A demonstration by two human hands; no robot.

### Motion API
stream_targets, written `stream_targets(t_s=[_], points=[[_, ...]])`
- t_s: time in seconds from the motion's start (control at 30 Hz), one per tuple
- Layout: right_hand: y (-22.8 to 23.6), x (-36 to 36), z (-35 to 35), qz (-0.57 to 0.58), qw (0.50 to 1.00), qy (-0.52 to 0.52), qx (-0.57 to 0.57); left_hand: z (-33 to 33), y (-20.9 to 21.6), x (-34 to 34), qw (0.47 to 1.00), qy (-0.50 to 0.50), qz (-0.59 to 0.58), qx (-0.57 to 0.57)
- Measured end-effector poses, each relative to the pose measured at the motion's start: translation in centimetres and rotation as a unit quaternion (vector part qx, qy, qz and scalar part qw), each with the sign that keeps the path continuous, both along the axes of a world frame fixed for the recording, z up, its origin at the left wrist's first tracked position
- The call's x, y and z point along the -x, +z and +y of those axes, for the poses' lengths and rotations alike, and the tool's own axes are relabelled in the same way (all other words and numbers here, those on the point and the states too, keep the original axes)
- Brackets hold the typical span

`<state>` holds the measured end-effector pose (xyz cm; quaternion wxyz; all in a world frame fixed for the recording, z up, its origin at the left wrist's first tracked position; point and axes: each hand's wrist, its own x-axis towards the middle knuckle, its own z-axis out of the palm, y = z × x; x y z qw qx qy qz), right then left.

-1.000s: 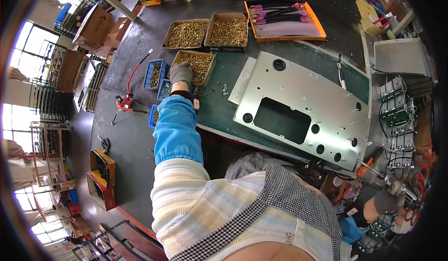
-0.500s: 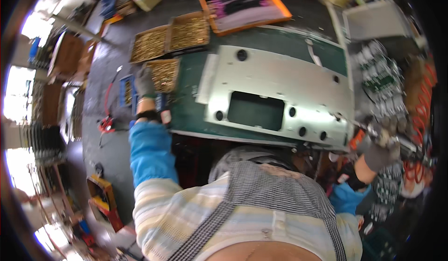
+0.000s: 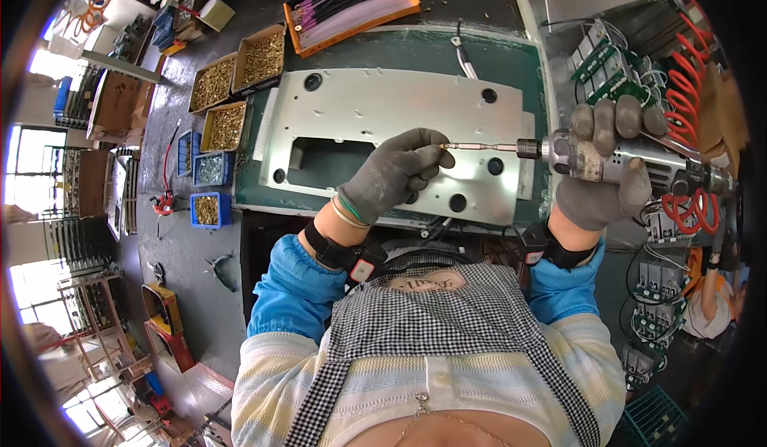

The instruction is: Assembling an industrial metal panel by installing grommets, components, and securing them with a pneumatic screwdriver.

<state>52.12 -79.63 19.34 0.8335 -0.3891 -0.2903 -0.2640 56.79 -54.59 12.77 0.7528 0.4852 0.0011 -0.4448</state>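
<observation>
In grey work gloves, both my hands are above a flat silver metal panel point(image 3: 359, 99) with round black holes and a rectangular cut-out. My right hand point(image 3: 595, 201) is wrapped round a silver power screwdriver point(image 3: 587, 159), held level with its bit pointing left. The long bit point(image 3: 483, 147) reaches to the fingertips of my left hand point(image 3: 390, 177). Those fingers are pinched on a small brass-coloured screw point(image 3: 444, 147) at the bit's tip, mostly hidden by the glove. The panel lies on a green mat point(image 3: 411, 43).
Left of the panel stand cardboard boxes of brass-coloured screws point(image 3: 225, 127) and small blue bins point(image 3: 209, 209). An orange-edged tray point(image 3: 351, 7) of black cables lies behind. A red coiled hose point(image 3: 681, 95) hangs at the right by green circuit boards point(image 3: 607, 67). Another person point(image 3: 711, 299) is at far right.
My left hand has come from the screw box to the bit's tip, pinching a screw. My right hand has brought the power screwdriver up and inward. The whole view has shifted.
</observation>
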Motion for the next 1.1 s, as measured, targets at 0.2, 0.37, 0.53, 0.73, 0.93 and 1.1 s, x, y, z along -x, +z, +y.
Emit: stream_targets(t_s=[0.2,0.37,0.53,0.73,0.93,1.1], points=[[-1.5,1.6,-3.5,0.037,0.999,0.009,-0.028,-4.2,-0.7,2.4,0.997,0.03,0.008,0.067],[-1.4,2.5,-3.6,0.106,0.99,-0.054,-0.071,-5.9,-1.1,3.6,0.994,0.085,-0.057,0.036],[-1.2,2.9,-3.4,0.176,0.973,-0.125,-0.083,-6.8,-2.1,4.1,0.986,0.138,-0.086,0.022],[-1.5,2.4,-3.3,0.21,0.962,-0.126,-0.123,-6.0,-1.8,5.1,0.989,0.104,-0.102,0.036],[-1.6,0.9,-3.4,0.172,0.971,-0.155,-0.058,3.0,-4.8,6.7,0.955,-0.209,-0.211,-0.021],[-1.9,-0.5,-3.4,0.171,0.971,-0.163,0.047,3.8,-12.9,9.8,0.957,0.13,-0.194,-0.171]])
